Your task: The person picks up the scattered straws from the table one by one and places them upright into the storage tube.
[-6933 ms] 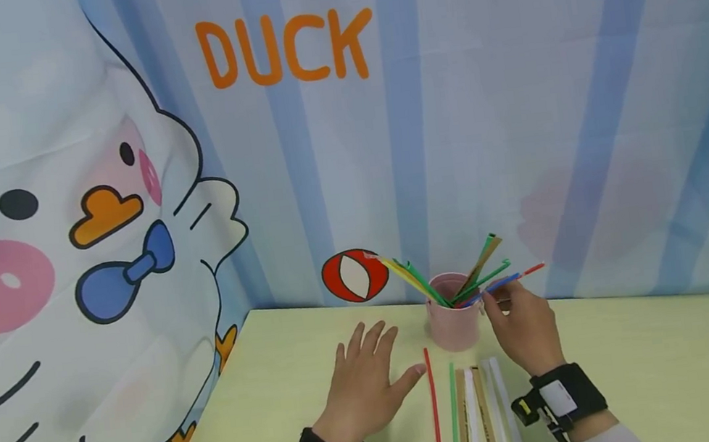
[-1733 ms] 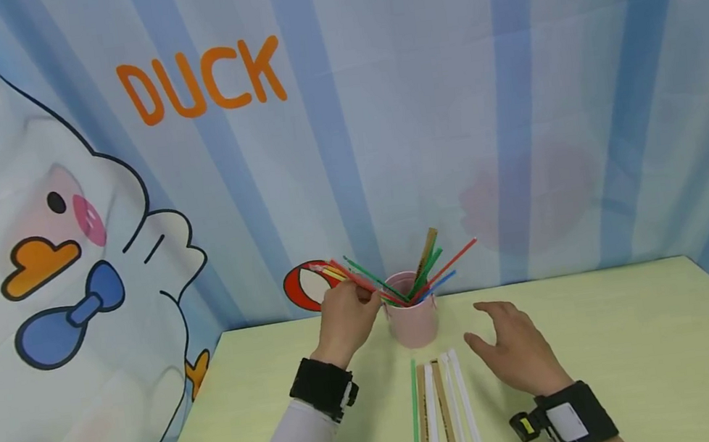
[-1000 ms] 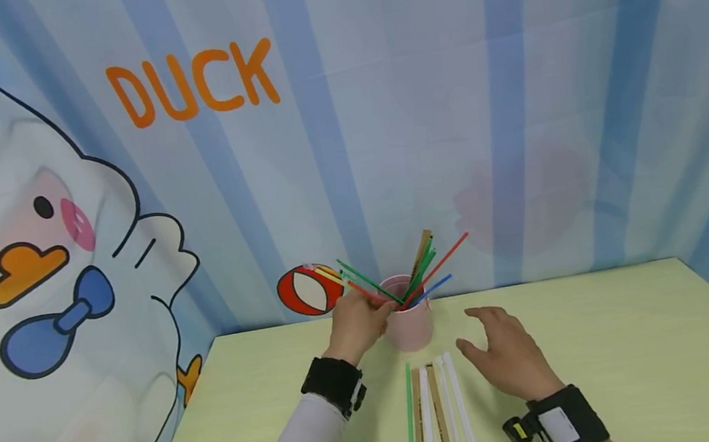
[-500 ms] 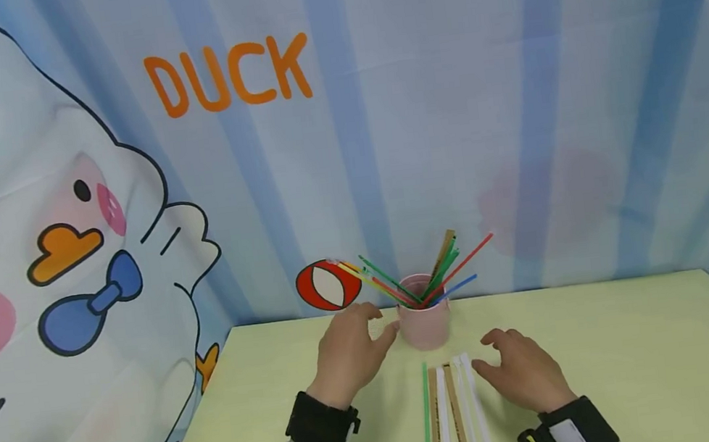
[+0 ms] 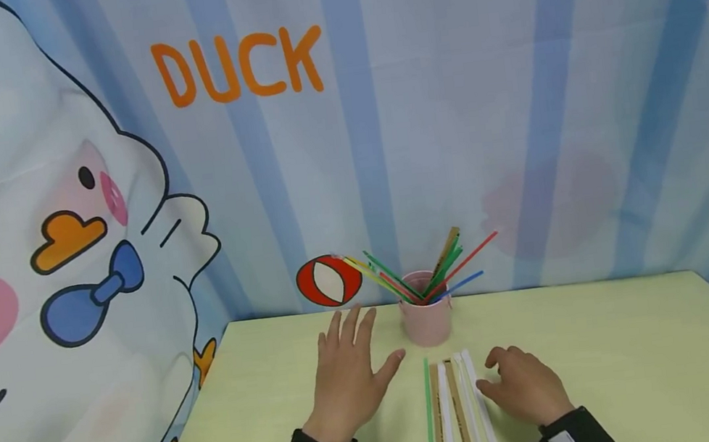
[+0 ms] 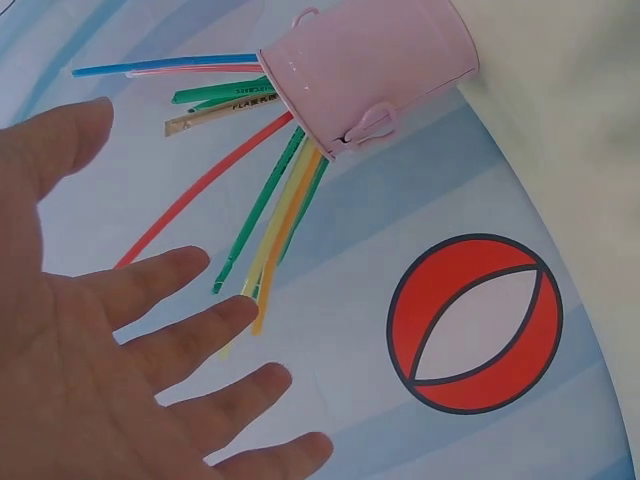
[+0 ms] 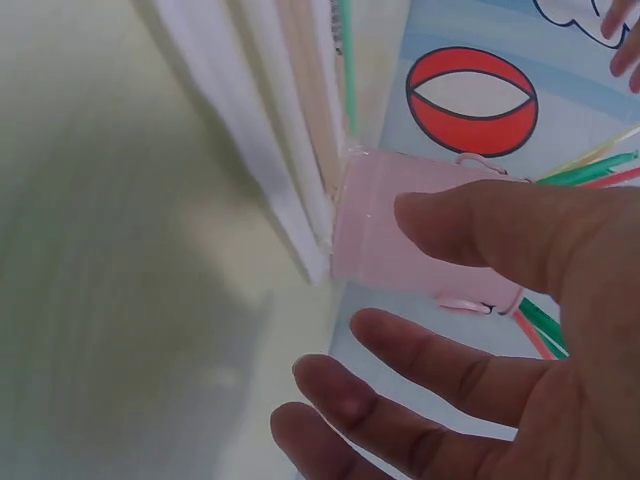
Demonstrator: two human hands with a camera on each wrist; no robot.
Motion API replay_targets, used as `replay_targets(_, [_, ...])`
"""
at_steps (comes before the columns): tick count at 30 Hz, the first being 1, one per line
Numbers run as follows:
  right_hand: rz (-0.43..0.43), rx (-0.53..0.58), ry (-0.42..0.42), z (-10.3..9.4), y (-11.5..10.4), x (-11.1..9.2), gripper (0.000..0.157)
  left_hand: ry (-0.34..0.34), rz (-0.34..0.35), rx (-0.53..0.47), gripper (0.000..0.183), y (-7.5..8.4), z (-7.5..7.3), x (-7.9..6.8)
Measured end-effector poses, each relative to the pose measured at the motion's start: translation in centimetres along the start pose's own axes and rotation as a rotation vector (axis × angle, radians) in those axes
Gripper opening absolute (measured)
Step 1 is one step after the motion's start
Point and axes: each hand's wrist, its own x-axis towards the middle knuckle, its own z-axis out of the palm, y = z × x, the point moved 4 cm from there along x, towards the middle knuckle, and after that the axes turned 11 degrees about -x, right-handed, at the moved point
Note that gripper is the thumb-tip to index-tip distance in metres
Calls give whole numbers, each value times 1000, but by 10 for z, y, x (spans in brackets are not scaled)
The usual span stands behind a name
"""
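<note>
A small pink bucket [image 5: 427, 323] holds several drinking straws in green, yellow, red, blue and brown, fanning out over its rim. In front of it, a row of straws lies side by side on the table: a green straw [image 5: 429, 416] at the left, then brown and white ones, with a white straw [image 5: 483, 410] at the right end. My left hand [image 5: 346, 379] is spread out left of the bucket, holding nothing. Beside the right end of the row hovers my right hand [image 5: 527, 385], fingers loosely bent and thumb close to the white straw; the right wrist view shows nothing between them.
The pale yellow table [image 5: 638, 349] extends to both sides. Behind it hangs a blue striped backdrop cloth [image 5: 449, 130] printed with a duck, orange letters and a red-and-white ball [image 5: 329, 281].
A red straw from the row's left side is now in the bucket; my left hand let it go and drew back. My right hand has come down from the bucket to the row's right end.
</note>
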Motion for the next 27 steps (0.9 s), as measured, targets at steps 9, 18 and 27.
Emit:
replay_targets(9, [8,-12,-70,19,-8,-2,23,19,-45,-62,72,-6,-5,-2])
replay_targets(18, [47,-6,-103,26,-7,-4,22,-40,-49,-86,72,-12,13,-2])
replay_targets(27, [110,4,-80,27,-1,-7,31,-98,-51,-91,71,-13,23,0])
